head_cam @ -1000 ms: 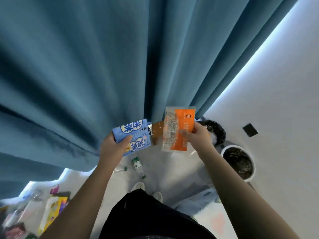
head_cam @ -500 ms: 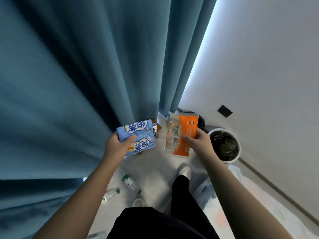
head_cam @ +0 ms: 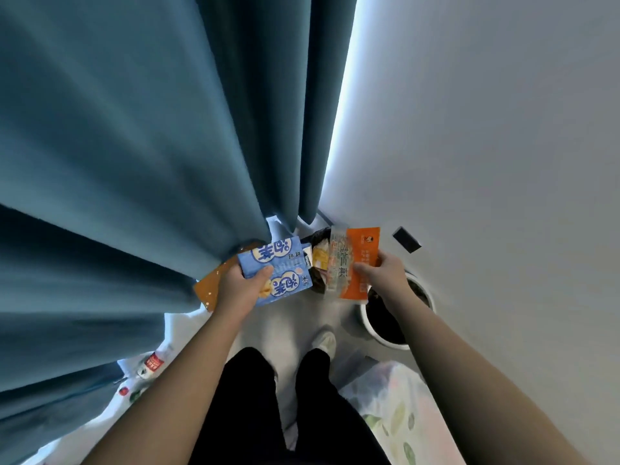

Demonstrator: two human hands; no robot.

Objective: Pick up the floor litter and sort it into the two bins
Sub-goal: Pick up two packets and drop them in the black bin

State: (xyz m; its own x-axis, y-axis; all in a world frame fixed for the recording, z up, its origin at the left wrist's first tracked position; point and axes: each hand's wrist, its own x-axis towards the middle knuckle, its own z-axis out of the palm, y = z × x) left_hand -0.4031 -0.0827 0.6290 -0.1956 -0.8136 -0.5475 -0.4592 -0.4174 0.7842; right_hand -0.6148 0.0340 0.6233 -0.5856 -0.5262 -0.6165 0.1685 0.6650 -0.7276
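my left hand [head_cam: 239,290] gripping blue snack box [head_cam: 278,273], my right hand [head_cam: 385,271] pinching orange packet [head_cam: 355,263], white bin [head_cam: 369,325] under right forearm, dark bin [head_cam: 318,236] beyond

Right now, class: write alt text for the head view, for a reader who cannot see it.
Looking down, a person's left hand grips a blue snack box and the right hand holds an orange packet, near a white bin and a black-lined bin beside a teal curtain.

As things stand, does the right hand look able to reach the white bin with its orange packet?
Probably yes: the right hand holds the orange packet seemingly just above the white bin, whose open mouth looks unobstructed.
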